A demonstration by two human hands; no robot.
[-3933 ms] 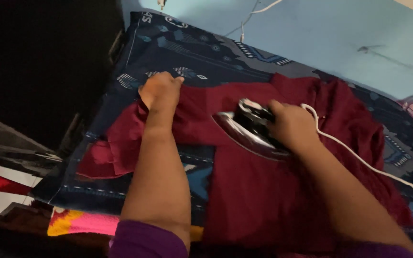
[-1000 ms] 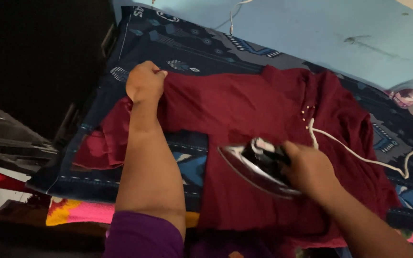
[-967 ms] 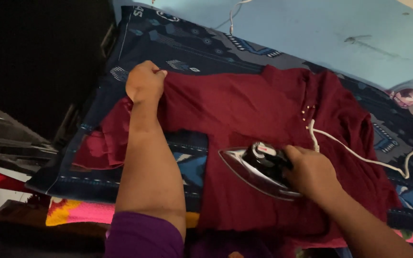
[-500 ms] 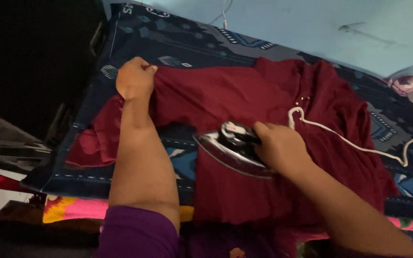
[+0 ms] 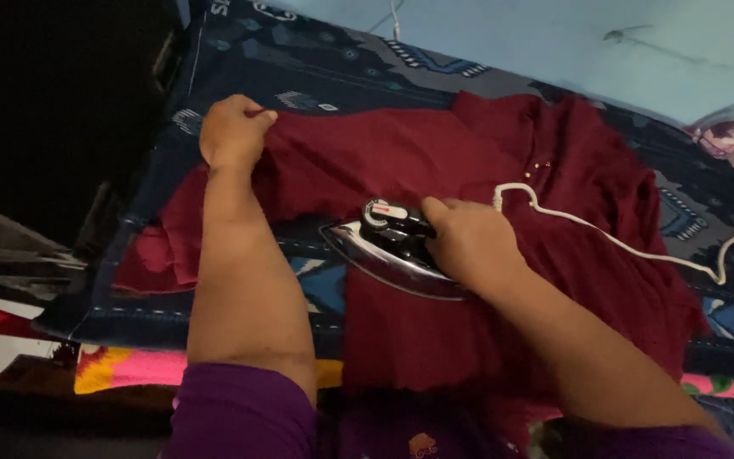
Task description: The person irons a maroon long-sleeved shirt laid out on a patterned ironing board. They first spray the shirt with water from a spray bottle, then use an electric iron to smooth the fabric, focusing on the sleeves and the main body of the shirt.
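1. Compared with half a second ago, the chrome-soled electric iron with a black handle [image 5: 397, 255] has barely shifted; against a second ago it lies farther up the cloth and nearer the left hand [image 5: 233, 129], which is still pinned at the same edge.
2. That left hand is closed on the far edge of the dark red woven garment [image 5: 469, 178], pulling it taut, well apart from the right hand [image 5: 469, 242].
3. That right hand is wrapped round the iron's handle, pressing the soleplate on the garment between the two hands.
4. Progress, as I judge it: the stretch between the hands looks fairly flat, while the part left of the left forearm and the far right side, beyond the white power cord [image 5: 605, 234], still show folds.
5. Count: one iron, one cord, one garment, two hands.
6. Under the hands lies one dark blue patterned cloth [image 5: 316, 59] covering the surface.
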